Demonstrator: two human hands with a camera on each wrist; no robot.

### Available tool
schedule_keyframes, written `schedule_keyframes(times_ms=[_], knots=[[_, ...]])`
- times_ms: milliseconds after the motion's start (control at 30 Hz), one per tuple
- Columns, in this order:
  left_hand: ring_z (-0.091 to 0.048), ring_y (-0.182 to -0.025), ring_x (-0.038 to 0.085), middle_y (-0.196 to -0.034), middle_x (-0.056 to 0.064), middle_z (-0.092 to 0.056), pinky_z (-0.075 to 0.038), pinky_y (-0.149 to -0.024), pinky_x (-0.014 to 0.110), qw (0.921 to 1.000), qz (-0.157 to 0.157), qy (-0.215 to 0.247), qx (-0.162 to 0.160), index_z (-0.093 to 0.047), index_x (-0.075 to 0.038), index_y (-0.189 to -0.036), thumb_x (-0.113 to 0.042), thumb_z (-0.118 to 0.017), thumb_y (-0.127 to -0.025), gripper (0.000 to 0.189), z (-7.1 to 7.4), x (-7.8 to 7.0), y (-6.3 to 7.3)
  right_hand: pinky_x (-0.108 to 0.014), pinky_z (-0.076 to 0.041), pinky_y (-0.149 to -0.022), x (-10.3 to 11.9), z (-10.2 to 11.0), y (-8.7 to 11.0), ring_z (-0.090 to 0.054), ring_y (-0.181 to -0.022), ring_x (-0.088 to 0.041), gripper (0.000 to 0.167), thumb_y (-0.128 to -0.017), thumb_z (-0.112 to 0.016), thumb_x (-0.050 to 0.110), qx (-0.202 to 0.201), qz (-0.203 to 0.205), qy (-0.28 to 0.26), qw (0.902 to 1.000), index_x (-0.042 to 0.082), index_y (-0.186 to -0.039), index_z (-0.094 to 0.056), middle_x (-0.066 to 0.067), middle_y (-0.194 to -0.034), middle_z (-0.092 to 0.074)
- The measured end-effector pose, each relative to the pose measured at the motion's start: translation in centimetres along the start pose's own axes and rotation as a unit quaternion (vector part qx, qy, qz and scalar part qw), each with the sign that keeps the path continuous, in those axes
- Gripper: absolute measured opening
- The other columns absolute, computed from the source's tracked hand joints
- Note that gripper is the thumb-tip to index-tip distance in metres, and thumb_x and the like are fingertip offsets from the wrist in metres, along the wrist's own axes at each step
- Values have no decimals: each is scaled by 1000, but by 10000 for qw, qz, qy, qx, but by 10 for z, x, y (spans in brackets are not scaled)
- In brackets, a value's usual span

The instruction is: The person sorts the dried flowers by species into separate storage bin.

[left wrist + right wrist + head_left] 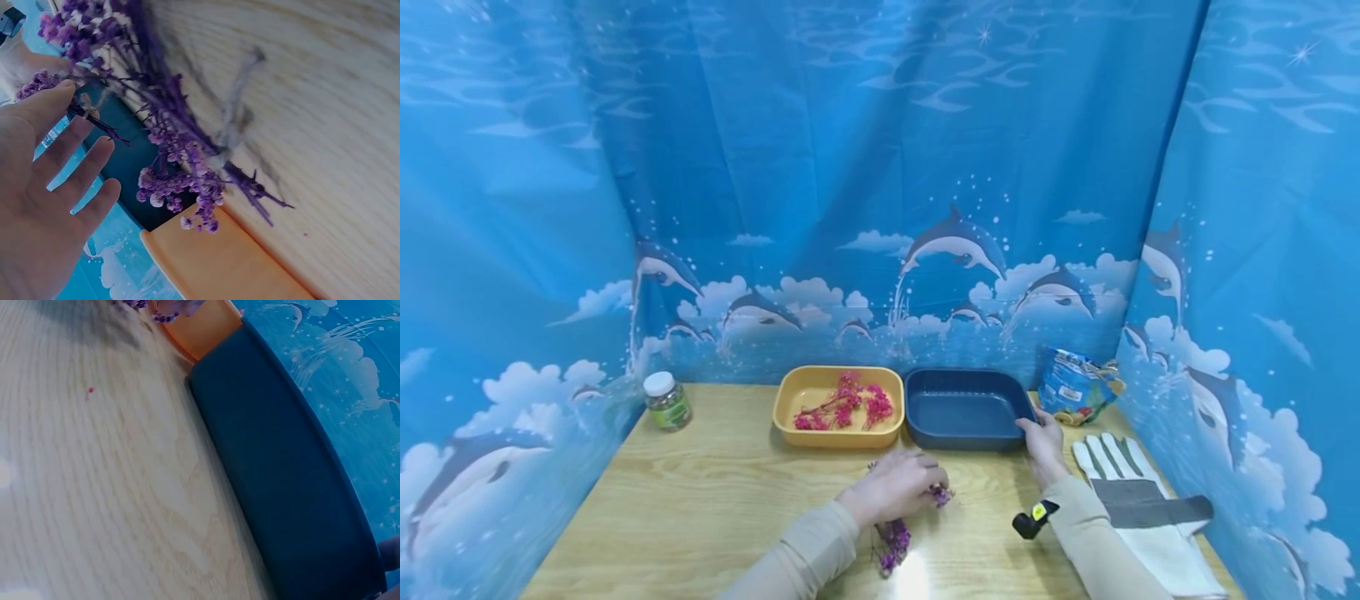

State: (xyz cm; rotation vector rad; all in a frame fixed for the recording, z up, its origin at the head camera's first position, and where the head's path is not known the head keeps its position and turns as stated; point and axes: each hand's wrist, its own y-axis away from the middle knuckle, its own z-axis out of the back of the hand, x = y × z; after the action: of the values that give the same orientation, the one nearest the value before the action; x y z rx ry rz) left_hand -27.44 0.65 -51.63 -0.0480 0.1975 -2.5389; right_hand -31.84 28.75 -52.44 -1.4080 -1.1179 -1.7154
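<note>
My left hand (895,483) pinches a small twine-tied bunch of purple dried flowers (40,84) between thumb and index finger, the other fingers spread. Another twine-tied bunch of purple dried flowers (892,546) appears below that hand, large in the left wrist view; whether the hand touches it I cannot tell. At the right end of a dark blue rectangular dish (966,440), my right hand (1043,442) grips the rim, thumb in front. Nothing lies inside this dish. Touching its left side is a yellow dish (838,439) containing pink dried flowers (847,400).
A white-capped jar (670,408) stands at the back left of the wooden table (700,517). A blue snack bag (1075,387) sits at the back right, with white-and-grey work gloves (1138,508) beside my right forearm. A dolphin-print curtain (850,208) surrounds the table.
</note>
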Motion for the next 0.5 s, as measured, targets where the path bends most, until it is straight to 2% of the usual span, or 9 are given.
schedule_keyframes(times_ms=[33, 133, 233, 367, 433, 500], knots=[[-68, -115, 9, -121, -11, -74, -58, -104, 30, 10000, -10, 45, -65, -72, -30, -122, -32, -79, -93, 30, 1, 1, -1, -39, -45, -116, 0, 0, 0, -42, -143, -40, 67, -103, -52, 7, -1, -17, -5, 10000, -7, -163, -24, -36, -164, -31], [-68, -103, 6, -115, -10, -72, -58, -91, 20, 9994, 46, 283, -207, -72, -28, -121, -28, -79, -94, 28, 6, 2, -5, -25, -53, -99, 1, 1, 0, -50, -130, -33, 67, -102, -51, 5, -10, -29, 25, 10000, -7, -163, -25, -35, -161, -35], [-68, -96, 4, -110, -9, -70, -57, -82, 15, 9976, 191, 604, -281, -73, -27, -120, -25, -78, -94, 26, 11, 5, -8, -27, -50, -102, 2, 3, 0, -48, -132, -34, 66, -102, -48, 1, -2, -5, 101, 9999, -7, -163, -25, -36, -162, -35], [-68, -91, 1, -109, -9, -70, -56, -78, 13, 9947, 345, 894, -384, -74, -27, -117, -26, -76, -97, 21, 17, 10, -12, -43, -38, -120, 4, 5, 1, -36, -145, -39, 66, -102, -47, 0, 57, -15, 72, 10000, -8, -163, -24, -36, -166, -28], [-67, -90, 1, -108, -8, -70, -56, -77, 12, 9931, 429, 1006, -433, -74, -26, -116, -26, -75, -98, 19, 20, 13, -13, -38, -42, -116, 3, 5, 1, -41, -140, -36, 66, -102, -48, 1, 51, -19, 74, 10000, -8, -162, -25, -36, -166, -30], [-67, -90, 2, -108, -8, -71, -56, -77, 12, 9909, 536, 1151, -446, -74, -25, -118, -27, -74, -99, 18, 24, 16, -14, -27, -47, -106, 3, 6, 1, -51, -127, -26, 65, -102, -50, 1, 31, -12, 81, 10000, -8, -162, -27, -34, -164, -33]])
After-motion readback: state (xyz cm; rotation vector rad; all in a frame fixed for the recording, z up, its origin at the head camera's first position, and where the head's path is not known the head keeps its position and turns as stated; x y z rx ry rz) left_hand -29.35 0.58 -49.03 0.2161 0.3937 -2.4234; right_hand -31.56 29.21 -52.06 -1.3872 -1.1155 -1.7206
